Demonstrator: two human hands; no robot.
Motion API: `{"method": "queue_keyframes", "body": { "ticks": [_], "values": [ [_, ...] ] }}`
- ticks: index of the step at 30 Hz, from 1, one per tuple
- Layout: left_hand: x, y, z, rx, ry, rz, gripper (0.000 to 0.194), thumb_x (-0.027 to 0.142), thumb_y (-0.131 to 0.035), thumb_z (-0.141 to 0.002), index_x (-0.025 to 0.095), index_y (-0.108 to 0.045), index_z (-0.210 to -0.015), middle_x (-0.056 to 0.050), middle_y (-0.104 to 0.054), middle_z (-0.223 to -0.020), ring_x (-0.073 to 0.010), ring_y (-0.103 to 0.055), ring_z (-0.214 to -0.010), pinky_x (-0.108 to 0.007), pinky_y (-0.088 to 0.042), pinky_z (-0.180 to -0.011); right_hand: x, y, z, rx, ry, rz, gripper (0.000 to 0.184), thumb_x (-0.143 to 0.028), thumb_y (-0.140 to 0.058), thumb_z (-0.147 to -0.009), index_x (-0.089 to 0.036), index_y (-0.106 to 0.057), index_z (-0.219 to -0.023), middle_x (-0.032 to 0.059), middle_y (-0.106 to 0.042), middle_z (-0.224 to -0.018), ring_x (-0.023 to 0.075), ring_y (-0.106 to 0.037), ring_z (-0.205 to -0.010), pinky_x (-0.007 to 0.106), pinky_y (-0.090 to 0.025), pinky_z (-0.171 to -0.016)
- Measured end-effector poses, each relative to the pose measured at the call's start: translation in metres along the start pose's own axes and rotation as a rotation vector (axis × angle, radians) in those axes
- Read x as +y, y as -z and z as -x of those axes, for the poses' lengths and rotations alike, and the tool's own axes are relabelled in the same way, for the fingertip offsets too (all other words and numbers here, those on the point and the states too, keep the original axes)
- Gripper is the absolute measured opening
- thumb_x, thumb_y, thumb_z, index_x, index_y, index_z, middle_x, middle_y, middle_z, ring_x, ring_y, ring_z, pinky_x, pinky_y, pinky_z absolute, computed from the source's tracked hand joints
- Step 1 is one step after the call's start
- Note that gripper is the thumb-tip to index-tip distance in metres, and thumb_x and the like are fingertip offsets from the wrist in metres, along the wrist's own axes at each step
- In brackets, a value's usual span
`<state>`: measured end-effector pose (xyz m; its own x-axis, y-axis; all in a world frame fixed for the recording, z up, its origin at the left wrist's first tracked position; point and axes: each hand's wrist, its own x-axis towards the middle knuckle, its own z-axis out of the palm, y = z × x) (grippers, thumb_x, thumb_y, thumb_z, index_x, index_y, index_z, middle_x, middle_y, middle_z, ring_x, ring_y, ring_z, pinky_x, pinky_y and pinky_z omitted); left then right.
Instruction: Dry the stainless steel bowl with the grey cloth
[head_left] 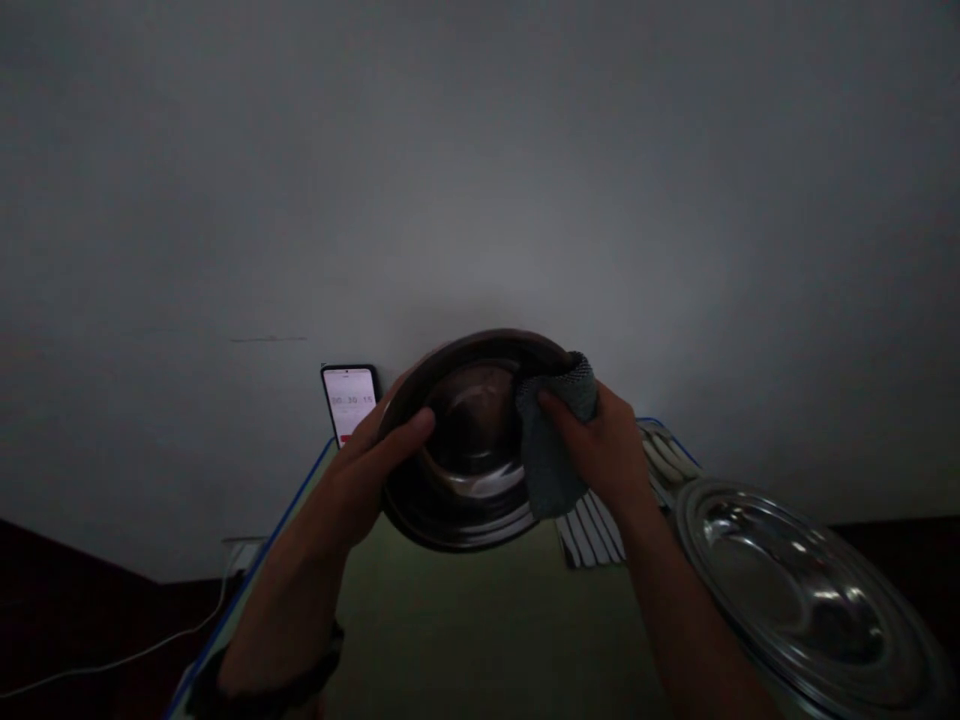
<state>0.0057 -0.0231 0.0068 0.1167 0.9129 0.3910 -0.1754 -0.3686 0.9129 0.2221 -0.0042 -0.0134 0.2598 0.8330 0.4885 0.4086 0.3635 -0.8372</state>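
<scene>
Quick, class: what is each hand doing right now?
Left hand: closed, holding the metal bowl.
Right hand: closed, holding the cloth over the bowl's rim.

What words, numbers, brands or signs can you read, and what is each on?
"00 30 15", as best I can read: blurred digits on the phone screen.
Faint marks below those digits: too small to read.
Metal bowl and cloth: no lettering that I can make out.
</scene>
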Motion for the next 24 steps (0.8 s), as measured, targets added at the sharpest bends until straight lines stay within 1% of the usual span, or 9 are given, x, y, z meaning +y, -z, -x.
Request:
{"method": "queue_keyframes", "body": {
  "ticks": [4, 6, 10, 13, 16, 19, 21, 22, 24],
  "values": [
    [-0.001, -0.017, -0.001, 0.079, -0.105, 0.04, 0.037, 0.042, -0.067, -0.083, 0.024, -0.071, -0.115, -0.007, -0.073, -0.114, -0.0307, -0.058, -0.122, -0.044, -0.045, -0.106, 0.006, -0.01, 0.0, 0.116, -0.06, -0.189, 0.037, -0.05, -0.063, -0.08, -0.016, -0.068, -0.092, 0.0051, -0.072, -0.087, 0.0213, -0.063, -0.082, 0.033, -0.047, -0.073],
    [-0.003, -0.03, 0.002, 0.207, -0.189, 0.07, 0.036, 0.043, -0.068, -0.081, 0.026, -0.072, -0.112, -0.005, -0.072, -0.116, -0.0288, -0.059, -0.121, -0.042, -0.045, -0.107, 0.007, -0.016, 0.001, 0.138, -0.145, -0.348, 0.039, -0.052, -0.066, -0.076, -0.017, -0.068, -0.094, 0.0044, -0.072, -0.09, 0.0216, -0.064, -0.086, 0.033, -0.048, -0.075],
    [-0.017, -0.059, 0.01, 0.556, -0.329, 0.111, 0.034, 0.046, -0.069, -0.08, 0.03, -0.07, -0.111, 0.001, -0.069, -0.121, -0.0232, -0.057, -0.123, -0.037, -0.043, -0.108, -0.001, -0.034, 0.011, 0.12, -0.448, -0.753, 0.039, -0.048, -0.071, -0.073, -0.019, -0.067, -0.098, 0.0048, -0.074, -0.093, 0.0208, -0.068, -0.081, 0.033, -0.053, -0.071],
    [-0.034, -0.07, 0.012, 0.627, -0.433, 0.073, 0.042, 0.046, -0.064, -0.084, 0.031, -0.06, -0.123, 0.001, -0.058, -0.137, -0.022, -0.048, -0.132, -0.037, -0.036, -0.113, -0.007, -0.051, 0.023, 0.084, -0.592, -0.919, 0.032, -0.041, -0.071, -0.073, -0.02, -0.066, -0.097, 0.0049, -0.074, -0.094, 0.0194, -0.07, -0.079, 0.031, -0.055, -0.07],
    [-0.046, -0.062, 0.005, 0.582, -0.339, 0.039, 0.05, 0.039, -0.062, -0.085, 0.032, -0.049, -0.132, -0.001, -0.049, -0.146, -0.0226, -0.042, -0.137, -0.038, -0.033, -0.114, -0.004, -0.06, 0.026, 0.046, -0.64, -0.965, 0.029, -0.032, -0.072, -0.07, -0.02, -0.064, -0.096, 0.0034, -0.074, -0.091, 0.0179, -0.07, -0.077, 0.03, -0.055, -0.07],
    [-0.041, -0.04, -0.007, 0.408, -0.197, 0.076, 0.058, 0.026, -0.07, -0.074, 0.029, -0.052, -0.128, -0.004, -0.058, -0.134, -0.0264, -0.052, -0.128, -0.041, -0.042, -0.108, 0.007, -0.051, 0.017, 0.063, -0.588, -0.912, 0.031, -0.027, -0.074, -0.066, -0.021, -0.063, -0.094, 0.0017, -0.073, -0.088, 0.0179, -0.069, -0.078, 0.031, -0.055, -0.072],
    [-0.028, -0.023, -0.011, 0.323, -0.153, 0.102, 0.046, 0.029, -0.067, -0.073, 0.026, -0.062, -0.118, -0.005, -0.067, -0.121, -0.0285, -0.058, -0.121, -0.043, -0.046, -0.104, 0.014, -0.037, 0.008, 0.031, -0.462, -0.803, 0.031, -0.029, -0.075, -0.066, -0.021, -0.064, -0.094, 0.0011, -0.073, -0.088, 0.0184, -0.067, -0.08, 0.033, -0.054, -0.075],
    [-0.022, -0.015, -0.011, 0.279, -0.13, 0.121, 0.045, 0.03, -0.068, -0.071, 0.025, -0.064, -0.115, -0.004, -0.069, -0.117, -0.0288, -0.059, -0.12, -0.042, -0.046, -0.104, 0.016, -0.029, 0.005, -0.009, -0.377, -0.731, 0.031, -0.031, -0.074, -0.068, -0.021, -0.064, -0.095, 0.0012, -0.072, -0.089, 0.0187, -0.067, -0.081, 0.034, -0.053, -0.076],
    [-0.008, -0.004, -0.008, 0.122, -0.079, 0.099, 0.05, 0.029, -0.072, -0.069, 0.025, -0.065, -0.119, -0.004, -0.069, -0.12, -0.0301, -0.057, -0.123, -0.042, -0.043, -0.108, 0.015, -0.014, 0.0, -0.091, -0.204, -0.553, 0.027, -0.033, -0.073, -0.072, -0.021, -0.066, -0.096, 0.0013, -0.072, -0.089, 0.0187, -0.065, -0.082, 0.033, -0.051, -0.076]
  ]
}}
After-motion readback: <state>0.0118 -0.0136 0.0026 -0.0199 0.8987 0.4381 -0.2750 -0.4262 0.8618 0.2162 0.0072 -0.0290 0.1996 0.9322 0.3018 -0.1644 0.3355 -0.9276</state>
